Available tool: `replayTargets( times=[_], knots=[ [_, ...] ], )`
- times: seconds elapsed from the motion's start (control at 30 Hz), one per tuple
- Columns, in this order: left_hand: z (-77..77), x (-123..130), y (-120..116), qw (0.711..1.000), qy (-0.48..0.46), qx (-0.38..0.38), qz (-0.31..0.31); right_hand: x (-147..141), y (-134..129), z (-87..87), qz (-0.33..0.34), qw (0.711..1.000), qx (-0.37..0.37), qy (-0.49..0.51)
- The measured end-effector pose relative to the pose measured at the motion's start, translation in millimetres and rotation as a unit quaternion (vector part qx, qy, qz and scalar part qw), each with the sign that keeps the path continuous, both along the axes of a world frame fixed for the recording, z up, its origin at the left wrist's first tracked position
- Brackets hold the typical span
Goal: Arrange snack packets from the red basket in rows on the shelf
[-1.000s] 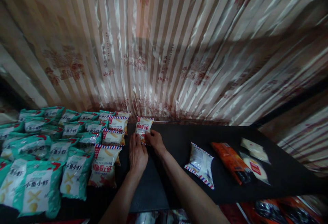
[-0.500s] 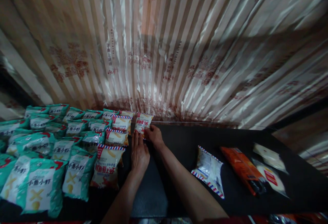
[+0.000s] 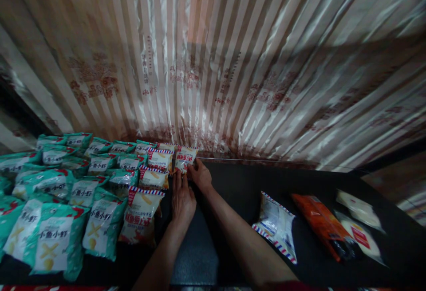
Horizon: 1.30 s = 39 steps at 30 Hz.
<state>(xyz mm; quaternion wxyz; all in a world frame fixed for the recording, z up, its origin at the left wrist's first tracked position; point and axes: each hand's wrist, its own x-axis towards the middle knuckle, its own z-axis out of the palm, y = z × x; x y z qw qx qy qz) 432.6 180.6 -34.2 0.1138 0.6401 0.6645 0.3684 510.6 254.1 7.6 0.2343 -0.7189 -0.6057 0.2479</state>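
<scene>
A small cream-and-red snack bag (image 3: pixel 185 159) with a striped top edge leans at the back of the black surface. My right hand (image 3: pixel 200 175) grips its lower right side, fingers curled in at the edge. From below, my left hand (image 3: pixel 183 198) reaches up with fingers stretched out, the tips touching the bag's bottom edge. To the left, matching snack bags (image 3: pixel 141 215) stand one behind another in a row. Another bag of this kind (image 3: pixel 275 225) lies back side up to the right of my right forearm.
Rows of green snack bags (image 3: pixel 55 242) fill the left of the black surface (image 3: pixel 196 255). At the right lie an orange packet (image 3: pixel 321 222) and two clear packs with pale contents (image 3: pixel 361 237). Striped, wrinkled sheeting (image 3: pixel 213 82) hangs behind.
My view has shifted slightly, so the things at the right sit a little further right and lower. The bag and both hands keep nearly the same place together.
</scene>
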Motion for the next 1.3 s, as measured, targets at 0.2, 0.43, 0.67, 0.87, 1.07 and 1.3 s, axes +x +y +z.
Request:
replayTargets(
  times=[0.2, 0.43, 0.67, 0.87, 1.07, 1.3],
  knots=[
    [4.8, 1, -1, 1.0, 0.015, -0.014, -0.003, 1, 0, -17.2, -0.012, 0.996, 0.09, 0.016],
    [5.7, 0, 1, 1.0, 0.011, -0.019, -0.005, 0, 1, -21.7, 0.01, 0.995, 0.092, 0.035],
    [8.8, 0, -1, 1.0, 0.006, -0.014, -0.006, 2, 0, -27.4, 0.016, 0.992, 0.114, 0.051],
    [9.2, 1, -2, 1.0, 0.005, 0.0, 0.004, 6, 0, -31.7, 0.033, 0.988, 0.126, 0.087],
    [9.8, 3, -3, 1.0, 0.012, 0.01, 0.0, 8, -8, -39.1, -0.011, 0.976, 0.149, 0.157],
    [24.6, 10, -8, 1.0, 0.007, -0.011, -0.023, 10, -26, -32.7, -0.061, 0.97, 0.209, 0.112]
  ],
)
